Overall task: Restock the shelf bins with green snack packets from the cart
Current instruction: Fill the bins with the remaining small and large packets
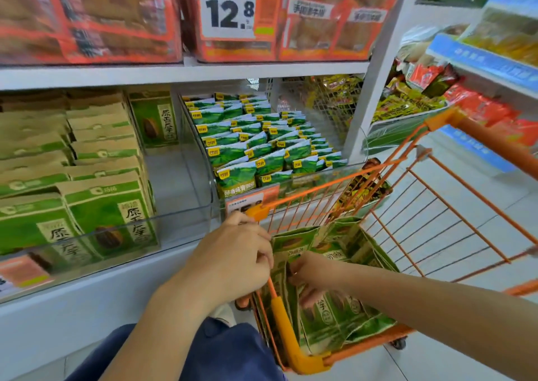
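Green and kraft snack packets (334, 319) stand upright in the orange wire cart (294, 348) at the lower right. My left hand (233, 258) is at the cart's left rim, and its fingers curl over the tops of the nearest packets. Deeper in the cart, my right hand (313, 276) reaches among the packets and grips one of them. On the lower shelf to the left, a clear shelf bin (180, 220) holds rows of the same green packets (99, 214), with a bare gap at its right side.
A second clear bin (217, 182) of small green pouches (262, 147) stands right of the gap. Red boxes and a 12.8 price tag (228, 8) fill the shelf above. Other snack shelves lie to the right, with the cart's handle (495, 139) in front. Tiled floor lies under the cart.
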Demonstrator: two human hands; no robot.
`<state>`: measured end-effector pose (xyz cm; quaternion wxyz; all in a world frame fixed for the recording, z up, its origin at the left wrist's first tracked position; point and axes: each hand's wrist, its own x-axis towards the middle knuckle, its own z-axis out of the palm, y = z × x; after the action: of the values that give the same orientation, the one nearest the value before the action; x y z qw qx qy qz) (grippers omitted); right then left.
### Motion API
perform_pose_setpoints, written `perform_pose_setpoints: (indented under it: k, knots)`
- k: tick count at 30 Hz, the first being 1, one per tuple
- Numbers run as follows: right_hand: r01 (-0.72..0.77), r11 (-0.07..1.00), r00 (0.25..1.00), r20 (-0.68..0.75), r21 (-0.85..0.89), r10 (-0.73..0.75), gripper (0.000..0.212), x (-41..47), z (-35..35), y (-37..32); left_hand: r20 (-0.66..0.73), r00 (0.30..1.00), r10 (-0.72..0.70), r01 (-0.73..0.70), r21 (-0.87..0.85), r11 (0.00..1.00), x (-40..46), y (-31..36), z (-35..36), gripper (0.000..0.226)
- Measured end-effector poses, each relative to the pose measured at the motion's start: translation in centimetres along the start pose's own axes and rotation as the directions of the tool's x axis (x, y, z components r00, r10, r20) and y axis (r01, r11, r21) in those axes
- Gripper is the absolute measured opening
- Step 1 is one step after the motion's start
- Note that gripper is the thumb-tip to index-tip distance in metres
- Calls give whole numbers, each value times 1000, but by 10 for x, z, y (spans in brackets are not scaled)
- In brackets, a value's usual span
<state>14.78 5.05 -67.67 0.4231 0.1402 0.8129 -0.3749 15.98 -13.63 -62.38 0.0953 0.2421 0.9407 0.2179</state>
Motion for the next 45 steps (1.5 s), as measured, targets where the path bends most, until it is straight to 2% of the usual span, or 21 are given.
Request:
perform_pose_setpoints:
  k: [5, 10, 13, 15, 17, 20, 22, 23, 24, 25, 26, 28, 29, 31, 33, 34, 36, 38, 40, 42, 45]
  knots:
    - [226, 964, 970, -119, 140, -210, 27, -50, -43, -2, -16, 999, 29, -29, 34, 999, -8, -1, -3, 27]
    - [298, 924, 954, -95, 241, -283, 24, -87, -80, -11, -27, 1000, -11, 12, 38, 999, -10, -5, -7, 20]
    - [351, 878, 936, -139, 326, -323, 26, -95, -79, -24, -171, 983, -63, 44, -111, 993, -10, 1, -10, 48]
    - [464, 838, 882, -239, 288, -407, 24, -100, -66, -37, -186, 977, -104, 3, -477, 879, -13, 10, -12, 56]
    - [594, 781, 795, -286, 191, -535, 20, -110, -50, -49, -99, 993, -65, -34, -764, 645, -17, 18, -16, 42]
    - [705, 676, 709, -222, 215, -670, 24, -125, -28, -67, -90, 995, -53, -61, -911, 408, -18, 19, -22, 32]
    - [813, 578, 553, -405, 71, -728, 23, -121, -23, -74, -127, 981, -145, -78, -951, 301, -20, 13, -28, 30]
    - [834, 549, 453, -503, -51, -736, 22, -114, -25, -76, -133, 978, -163, -85, -959, 270, -22, 10, -31, 30]
    - [831, 545, 403, -550, -117, -732, 26, -110, -26, -80, -140, 978, -157, -95, -960, 265, -23, 7, -33, 31]
    - [812, 566, 414, -546, -139, -728, 36, -105, -27, -86, -138, 980, -143, -95, -957, 275, -24, 4, -35, 33]
    - [795, 597, 478, -494, -108, -727, 45, -103, -29, -93, -137, 982, -128, -97, -955, 281, -26, 2, -36, 34]
    - [760, 650, 624, -320, 32, -713, 38, -101, -35, -110, -160, 975, -156, -107, -947, 305, -28, -4, -38, 31]
    - [747, 663, 650, -255, 45, -716, 31, -101, -39, -118, -208, 956, -205, -128, -929, 346, -28, -6, -38, 29]
    - [742, 670, 651, -243, 5, -719, 31, -97, -45, -135, -419, 851, -315, -169, -788, 591, -28, -16, -40, 30]
    - [778, 626, 606, -335, 58, -722, 24, -89, -45, -148, -641, 694, -327, -155, -577, 801, -31, -27, -47, 38]
    - [827, 554, 543, -400, 99, -739, 15, -85, -42, -153, -704, 624, -339, -166, -543, 823, -33, -33, -51, 39]
    - [920, 392, 317, -535, -29, -783, 17, -77, -33, -160, -751, 507, -423, -237, -593, 769, -39, -44, -63, 35]
    - [890, 353, 152, -541, -290, -827, 25, -67, -22, -165, -743, 434, -509, -238, -640, 731, -42, -56, -71, 29]
    - [781, 384, 108, -500, -492, -859, 28, -49, -13, -173, -777, 383, -499, -6, -542, 840, -42, -68, -73, 24]
    - [665, 420, 111, -475, -618, -873, 27, -28, -10, -185, -834, 360, -418, 293, -325, 899, -41, -76, -73, 22]
    - [609, 457, 146, -475, -648, -868, 31, -2, -14, -210, -852, 388, -351, 370, -205, 906, -38, -77, -73, 19]
